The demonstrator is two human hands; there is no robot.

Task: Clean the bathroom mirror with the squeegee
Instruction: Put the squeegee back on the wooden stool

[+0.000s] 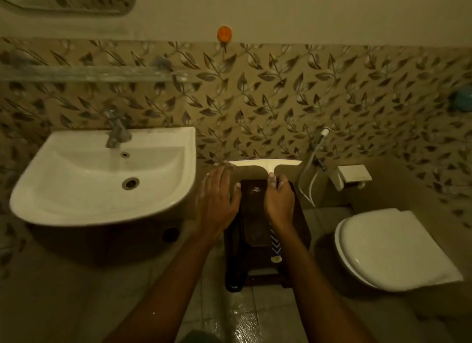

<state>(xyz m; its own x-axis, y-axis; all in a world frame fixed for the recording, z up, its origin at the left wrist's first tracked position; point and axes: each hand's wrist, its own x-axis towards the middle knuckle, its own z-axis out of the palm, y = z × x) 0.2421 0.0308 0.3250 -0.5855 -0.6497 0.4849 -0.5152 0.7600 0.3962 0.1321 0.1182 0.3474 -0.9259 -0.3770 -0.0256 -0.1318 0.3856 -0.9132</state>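
A white T-shaped squeegee [265, 163] is held out in front of me, its blade level and its handle pointing down. My right hand [278, 202] is shut on the handle just below the blade. My left hand [217, 202] is open, fingers spread, with its fingertips at the blade's left end. Whether they touch it I cannot tell. Only the lower edge of the mirror [76, 0] shows, at the top left, well above both hands.
A white sink [102, 179] with a running tap [116, 130] is at the left, under a glass shelf [89, 74]. A dark stool [265, 235] stands below my hands. A toilet [388, 248], hose sprayer [316, 153] and paper holder [351, 176] are at the right. The floor tiles look wet.
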